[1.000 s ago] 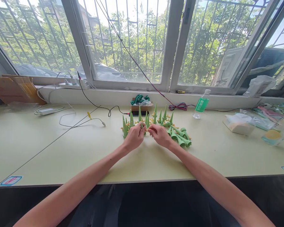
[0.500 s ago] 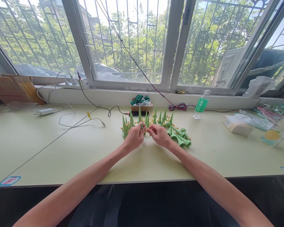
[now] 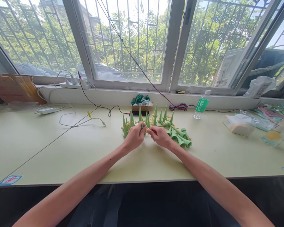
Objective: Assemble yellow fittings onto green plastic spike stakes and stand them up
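My left hand [image 3: 134,137] and my right hand [image 3: 160,136] meet at the middle of the pale green table [image 3: 61,151]. Both are closed in a pinch on one small green cone piece [image 3: 142,126] with a yellow part between the fingertips. Just behind them stands a cluster of upright green cones [image 3: 142,118]. To the right of my right hand lies a pile of green cones on their sides [image 3: 181,136], with small yellow parts scattered among them.
A small box with green bags [image 3: 140,104] sits behind the cones. A water bottle [image 3: 201,105] stands at the back right, clear plastic bags [image 3: 239,123] further right. Cables [image 3: 80,119] and a white adapter [image 3: 48,110] lie at the left, cardboard [image 3: 11,88] at the far left.
The hands stay in the same spot on the small piece, with only slight finger movement. The view shifts a little.
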